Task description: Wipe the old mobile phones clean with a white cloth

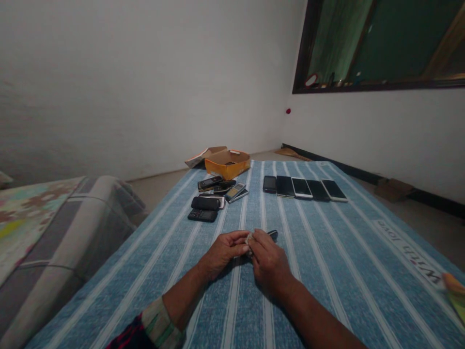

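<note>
My left hand (229,249) and my right hand (268,259) meet over the middle of the striped cloth, fingers closed. Between their fingertips is a small crumpled whitish thing (249,239), perhaps cloth or tissue; most of it is covered. Past the right hand's knuckles pokes the end of a dark, rounded object (273,235); whether it is held or lies on the table cannot be made out. Beyond the left hand lie a black keypad phone (202,215), a black oblong case or phone (205,203) and a silver keypad phone (235,191).
A row of several touchscreen phones (301,188) lies at the back right. Behind the loose phones stands an open orange box (228,167) with its lid (203,156) beside it. The blue striped cloth (327,271) covers the table. A draped sofa or bed (83,218) is at left.
</note>
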Motion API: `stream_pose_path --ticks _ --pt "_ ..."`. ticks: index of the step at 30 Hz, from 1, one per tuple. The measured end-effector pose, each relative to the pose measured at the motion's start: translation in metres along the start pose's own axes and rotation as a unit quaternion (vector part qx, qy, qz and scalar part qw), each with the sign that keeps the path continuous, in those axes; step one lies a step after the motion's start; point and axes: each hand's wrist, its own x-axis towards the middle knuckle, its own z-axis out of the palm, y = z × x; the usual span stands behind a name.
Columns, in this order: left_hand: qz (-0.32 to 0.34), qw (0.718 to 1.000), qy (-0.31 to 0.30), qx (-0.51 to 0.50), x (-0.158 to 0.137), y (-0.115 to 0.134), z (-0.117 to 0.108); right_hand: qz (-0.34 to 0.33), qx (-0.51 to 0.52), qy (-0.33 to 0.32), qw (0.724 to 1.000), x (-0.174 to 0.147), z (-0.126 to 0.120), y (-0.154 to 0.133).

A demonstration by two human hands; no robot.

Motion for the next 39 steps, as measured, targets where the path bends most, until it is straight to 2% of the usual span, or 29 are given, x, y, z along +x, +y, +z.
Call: stream_pose_path --ticks 9,16,20,26,31,34,39 --pt "-0.028 0.999 0.039 0.007 -0.002 0.000 -0.004 0.037 -0.056 0.021 0.997 -0.001 -0.006 0.027" --pt "-0.001 1.000 0.005 0.001 -0.001 -0.001 -0.002 -0.001 0.012 0.017 1.000 -0.001 0.003 0.000" --pt "-0.007 1.000 -0.014 0.005 0.000 -0.001 -0.002 0.005 0.037 0.001 0.999 0.001 0.002 -0.002" --pt "-0.018 1.000 0.016 0.008 0.002 -0.001 -0.004 0.027 -0.010 -0.004 1.000 -0.002 -0.006 0.025" --pt "-0.024 0.999 0.030 0.014 0.002 -0.001 -0.003 0.055 -0.077 0.026 0.995 -0.005 -0.014 0.047" --pt "-0.025 0.999 0.030 0.008 0.002 -0.001 -0.002 0.030 -0.076 0.010 0.997 -0.005 -0.012 0.038" --pt "-0.019 0.999 0.023 0.015 0.001 -0.002 -0.002 -0.017 -0.012 -0.022 1.000 -0.003 -0.006 0.013"
